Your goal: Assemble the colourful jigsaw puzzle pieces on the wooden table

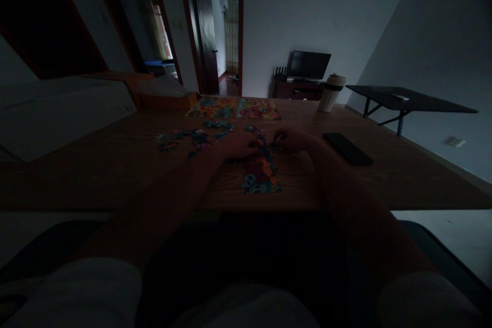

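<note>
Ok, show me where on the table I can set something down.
Bare tabletop lies right of the black slab and between the white box and the loose pieces. It's crowded at the far end of the joined puzzle, around the left hand and right hand.

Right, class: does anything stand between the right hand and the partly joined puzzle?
Nothing visible does: the right hand is close beside the upper part of the puzzle. The dark flat object lies on the hand's other side.

Free tabletop (415, 169) right of the black slab (348, 148); leftward, loose puzzle pieces (199, 136) (low clutter) in the way.
</note>
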The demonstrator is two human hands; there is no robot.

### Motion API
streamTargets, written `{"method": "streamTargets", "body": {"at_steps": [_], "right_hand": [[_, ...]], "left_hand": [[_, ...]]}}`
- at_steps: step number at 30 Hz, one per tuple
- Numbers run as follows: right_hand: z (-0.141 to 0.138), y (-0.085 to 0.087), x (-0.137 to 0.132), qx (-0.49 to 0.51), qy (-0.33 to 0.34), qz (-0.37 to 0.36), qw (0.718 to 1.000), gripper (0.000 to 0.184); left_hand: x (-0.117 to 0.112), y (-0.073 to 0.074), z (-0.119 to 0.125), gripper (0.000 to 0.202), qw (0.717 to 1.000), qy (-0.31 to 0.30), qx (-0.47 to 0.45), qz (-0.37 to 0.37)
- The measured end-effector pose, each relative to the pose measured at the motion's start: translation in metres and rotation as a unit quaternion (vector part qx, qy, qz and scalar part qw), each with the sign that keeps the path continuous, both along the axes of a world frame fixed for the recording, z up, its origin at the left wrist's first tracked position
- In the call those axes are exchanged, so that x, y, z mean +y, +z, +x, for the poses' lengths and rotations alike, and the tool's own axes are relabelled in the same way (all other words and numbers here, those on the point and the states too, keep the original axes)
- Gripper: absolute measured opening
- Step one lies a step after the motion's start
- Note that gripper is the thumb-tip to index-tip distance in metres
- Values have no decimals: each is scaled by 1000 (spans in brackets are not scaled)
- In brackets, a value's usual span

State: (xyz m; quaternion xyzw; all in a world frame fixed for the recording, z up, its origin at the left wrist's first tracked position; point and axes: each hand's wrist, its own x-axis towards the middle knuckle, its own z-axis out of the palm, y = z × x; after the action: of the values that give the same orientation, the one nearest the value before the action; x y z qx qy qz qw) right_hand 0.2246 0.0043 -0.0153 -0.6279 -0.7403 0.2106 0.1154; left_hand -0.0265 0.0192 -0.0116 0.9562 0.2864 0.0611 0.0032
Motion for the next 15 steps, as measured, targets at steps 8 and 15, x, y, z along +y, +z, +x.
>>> {"method": "streamTargets", "body": {"at_steps": [8, 15], "right_hand": [[-2, 4, 1, 50, 18, 33, 998, 23], [-7, 0, 1, 52, -22, 17, 998, 26]], "left_hand": [[0, 1, 0, 33, 999, -35, 0, -12], [-5, 4, 1, 35, 1000, -12, 18, -8]]}}
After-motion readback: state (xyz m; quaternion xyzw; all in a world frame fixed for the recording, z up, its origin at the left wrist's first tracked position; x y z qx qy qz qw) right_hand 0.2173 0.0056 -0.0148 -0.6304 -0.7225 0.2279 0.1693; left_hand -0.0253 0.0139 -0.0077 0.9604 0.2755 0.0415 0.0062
